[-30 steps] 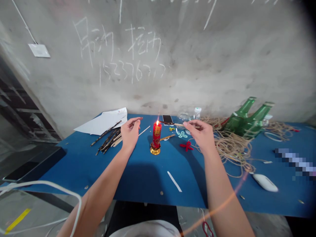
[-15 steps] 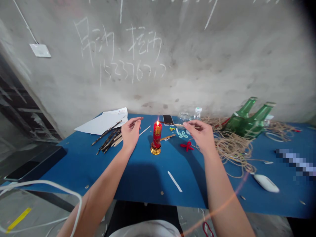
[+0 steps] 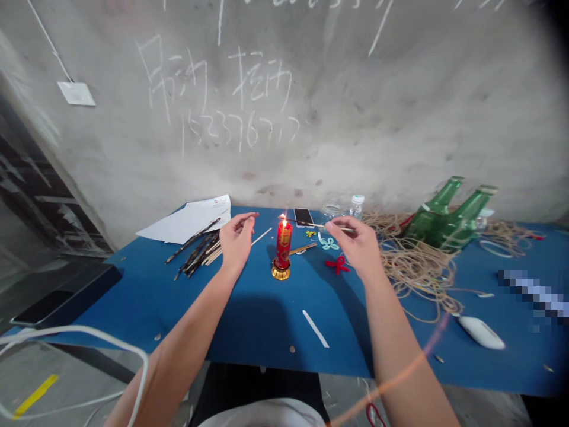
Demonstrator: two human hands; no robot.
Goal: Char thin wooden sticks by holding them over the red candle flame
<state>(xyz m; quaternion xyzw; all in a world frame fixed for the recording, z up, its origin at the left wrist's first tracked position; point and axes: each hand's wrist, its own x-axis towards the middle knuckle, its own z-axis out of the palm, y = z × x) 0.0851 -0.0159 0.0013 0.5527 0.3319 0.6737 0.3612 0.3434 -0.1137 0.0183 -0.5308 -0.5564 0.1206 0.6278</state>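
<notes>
A red candle point(image 3: 283, 243) burns upright in a gold holder point(image 3: 281, 272) on the blue table. My right hand point(image 3: 355, 243) pinches a thin wooden stick point(image 3: 317, 225), held nearly level to the right of the candle. The stick's darkened far end lies in the flame point(image 3: 284, 220). My left hand point(image 3: 237, 237) hovers left of the candle, fingers curled and thumb near the index finger; whatever is at its fingertips is too small to make out. Beside that hand lie several sticks point(image 3: 195, 254), many of them blackened. A red knotted ornament point(image 3: 338, 265) is below my right hand.
White paper point(image 3: 186, 220) lies at the back left, and a phone point(image 3: 304, 217) behind the candle. Green bottles point(image 3: 462, 218) lean in tangled twine point(image 3: 420, 270) on the right. A white mouse-shaped object point(image 3: 481, 332) and a white strip point(image 3: 315, 329) are nearer the front edge.
My right hand has shifted slightly left, bringing the stick's end farther across the flame, which now looks taller and spread. My left hand stays nearly in place.
</notes>
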